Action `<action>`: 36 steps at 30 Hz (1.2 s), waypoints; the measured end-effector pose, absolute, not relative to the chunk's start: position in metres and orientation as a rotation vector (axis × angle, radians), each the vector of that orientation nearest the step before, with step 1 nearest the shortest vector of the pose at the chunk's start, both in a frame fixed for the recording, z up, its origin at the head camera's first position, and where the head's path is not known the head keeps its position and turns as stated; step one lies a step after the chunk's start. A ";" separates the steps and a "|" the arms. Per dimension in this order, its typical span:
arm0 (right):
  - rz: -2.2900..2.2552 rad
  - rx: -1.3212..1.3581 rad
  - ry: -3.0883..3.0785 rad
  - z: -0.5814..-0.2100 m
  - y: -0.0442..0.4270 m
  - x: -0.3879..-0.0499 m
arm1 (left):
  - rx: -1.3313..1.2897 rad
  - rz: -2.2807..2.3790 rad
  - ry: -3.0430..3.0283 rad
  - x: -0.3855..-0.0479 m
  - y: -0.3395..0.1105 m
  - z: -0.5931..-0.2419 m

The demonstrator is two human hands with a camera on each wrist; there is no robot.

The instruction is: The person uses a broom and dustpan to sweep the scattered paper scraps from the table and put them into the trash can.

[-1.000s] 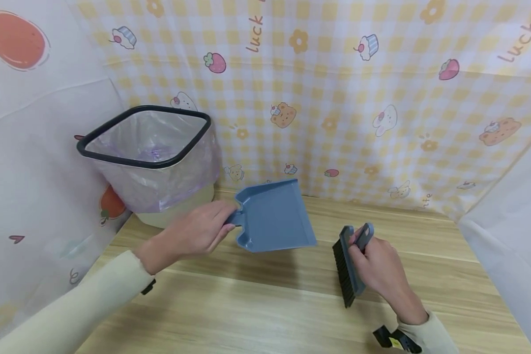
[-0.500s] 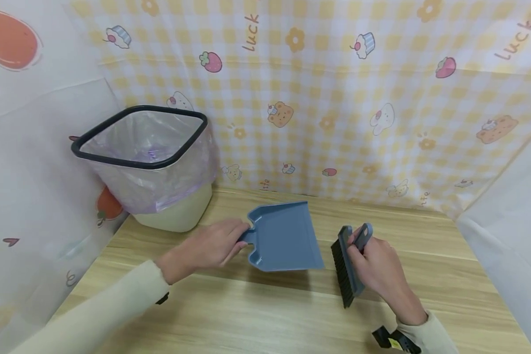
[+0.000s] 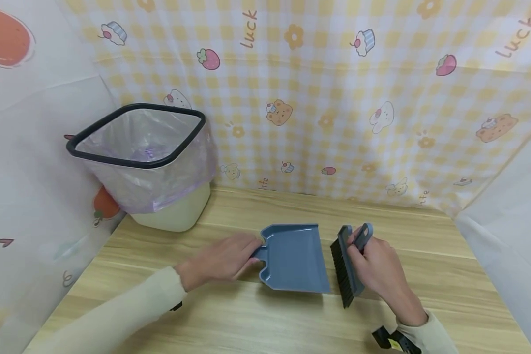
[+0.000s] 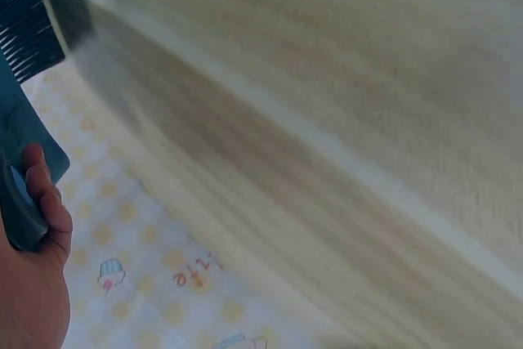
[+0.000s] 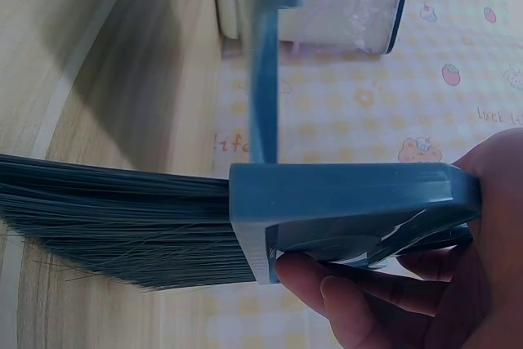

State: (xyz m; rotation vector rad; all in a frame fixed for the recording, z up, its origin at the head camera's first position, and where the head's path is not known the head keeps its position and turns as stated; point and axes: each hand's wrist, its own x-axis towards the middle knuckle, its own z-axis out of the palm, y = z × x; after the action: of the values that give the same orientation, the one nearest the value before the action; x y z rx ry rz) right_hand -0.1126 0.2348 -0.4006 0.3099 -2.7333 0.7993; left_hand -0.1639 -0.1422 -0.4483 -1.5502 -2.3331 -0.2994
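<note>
In the head view my left hand (image 3: 224, 258) grips the short handle of a blue dustpan (image 3: 294, 258), whose wide lip faces right. A shadow beneath suggests the pan is close above the table. To its right, my right hand (image 3: 378, 265) holds a small blue hand brush (image 3: 353, 265) with dark bristles turned left toward the pan's lip; a narrow gap separates the two. The right wrist view shows the brush (image 5: 351, 202) from the side, fingers curled about its body. Part of the dustpan (image 4: 24, 120) and the left hand (image 4: 37, 284) fill the left wrist view's edge.
A cream bin (image 3: 177, 211) with a black rim and a clear purple-tinted liner stands at the back left of the wooden table (image 3: 230, 324). A yellow checked cloth (image 3: 318, 98) hangs behind, with white cloth at both sides.
My left hand has carried the dustpan right and down toward the table, bringing its lip close to the brush. The right hand and brush have stayed nearly still.
</note>
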 end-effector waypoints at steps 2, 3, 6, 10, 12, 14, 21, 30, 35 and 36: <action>0.800 0.309 -2.733 -0.401 0.235 -0.113 | -1.570 -0.285 -2.321 -0.164 -0.139 -0.452; 0.800 0.308 -2.731 -0.401 0.235 -0.113 | -1.578 -0.282 -2.324 -0.163 -0.138 -0.453; 0.800 0.310 -2.728 -0.401 0.235 -0.113 | -1.587 -0.251 -2.372 -0.161 -0.135 -0.457; 0.799 0.309 -2.725 -0.401 0.235 -0.113 | -1.596 -0.230 -2.451 -0.159 -0.132 -0.461; 0.803 0.299 -2.727 -0.401 0.234 -0.112 | -1.600 -0.239 -2.473 -0.159 -0.130 -0.463; 0.808 0.291 -2.730 -0.400 0.234 -0.112 | -1.603 -0.247 -2.478 -0.159 -0.129 -0.464; 0.817 0.278 -2.737 -0.400 0.233 -0.112 | -1.612 -0.225 -2.499 -0.158 -0.126 -0.466; 0.808 0.279 -2.750 -0.399 0.233 -0.111 | -1.623 -0.133 -2.454 -0.160 -0.123 -0.468; 0.808 0.284 -2.746 -0.399 0.232 -0.111 | -1.621 -0.096 -2.465 -0.162 -0.122 -0.469; 0.807 0.285 -2.746 -0.399 0.232 -0.111 | -1.621 -0.084 -2.465 -0.162 -0.122 -0.469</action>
State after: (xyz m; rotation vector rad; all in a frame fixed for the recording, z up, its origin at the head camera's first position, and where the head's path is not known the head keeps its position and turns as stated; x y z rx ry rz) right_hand -0.1109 0.2320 -0.3988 0.2851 -2.7461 0.8070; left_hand -0.1616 -0.1219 -0.4690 -1.6212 -2.4653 -0.0844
